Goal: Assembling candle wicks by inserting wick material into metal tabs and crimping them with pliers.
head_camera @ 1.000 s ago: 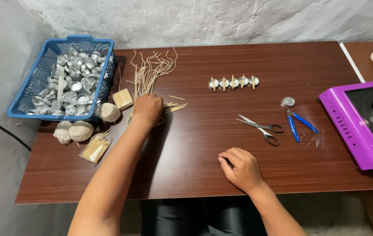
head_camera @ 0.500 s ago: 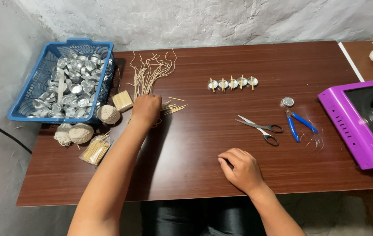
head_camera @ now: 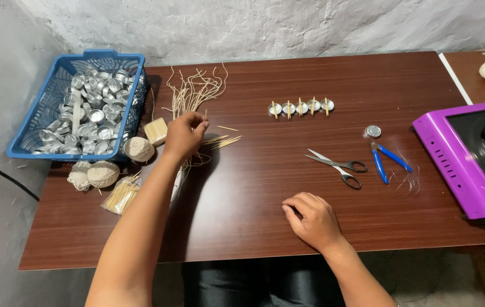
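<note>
Nearby: blue basket (head_camera: 26, 136) | twine ball (head_camera: 139, 149) beside left hand (head_camera: 184, 135) | scissors (head_camera: 336, 166)

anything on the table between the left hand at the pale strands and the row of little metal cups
Nothing visible does. The left hand sits at the pale strands; only a few loose sticks lie beside it, below the straight line to the metal cups.

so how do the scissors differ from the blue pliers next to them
The scissors have grey handles and long thin blades; the blue pliers have blue handles and a short dark head. The scissors lie nearer the right hand, the pliers nearer the purple machine. Both lie flat, handles spread, untouched.
</note>
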